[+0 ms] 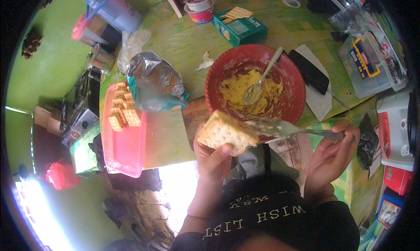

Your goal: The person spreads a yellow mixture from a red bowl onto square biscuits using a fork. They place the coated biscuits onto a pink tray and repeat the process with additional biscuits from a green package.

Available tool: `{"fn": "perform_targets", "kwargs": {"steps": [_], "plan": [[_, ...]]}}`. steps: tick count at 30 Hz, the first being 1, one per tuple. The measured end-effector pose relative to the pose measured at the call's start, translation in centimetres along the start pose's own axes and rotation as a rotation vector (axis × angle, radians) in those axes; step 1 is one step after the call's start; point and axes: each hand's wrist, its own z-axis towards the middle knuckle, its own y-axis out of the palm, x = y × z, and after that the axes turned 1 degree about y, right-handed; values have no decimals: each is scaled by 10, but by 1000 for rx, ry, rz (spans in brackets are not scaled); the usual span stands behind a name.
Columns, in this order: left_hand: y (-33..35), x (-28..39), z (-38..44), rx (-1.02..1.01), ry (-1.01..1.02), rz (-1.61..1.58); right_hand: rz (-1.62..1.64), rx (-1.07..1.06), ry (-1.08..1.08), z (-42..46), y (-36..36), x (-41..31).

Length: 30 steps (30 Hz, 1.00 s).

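My left hand (215,159) grips a square cracker (228,133), thumb on its face, fingers behind; it may be a stacked pair. The handle of a metal spatula-like utensil (282,128) is pinched in my right hand (331,152). Its blade, smeared with pale filling, reaches to the cracker's right edge, and whether they touch I cannot tell. Just beyond both hands stands a red plastic bowl (213,74) with a yellow, doughy mixture (238,87). A metal spoon (272,62) leans inside it, handle over the far rim.
At left, a pink tray (123,156) holds several filled crackers (131,115) beside an opened foil-lined packet (156,77). A green box (241,28) carries a loose cracker (239,13). Right of the bowl lie a black phone (308,72) and paper (320,108); a clear plastic box (369,83) stands farther right.
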Motion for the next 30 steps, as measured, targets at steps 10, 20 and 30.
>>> {"fn": "perform_targets", "kwargs": {"steps": [10, 20, 30], "plan": [[0, 27, -5, 112, -445, -615, 111, 11, -135, 10, -9, 4], [7, 34, -13, 314, 179, 370, 46, -5, -160, 5, 0, 5], [-82, 124, -22, 438, 652, 1484, -8, 80, -199, 12, -20, 20]]}}
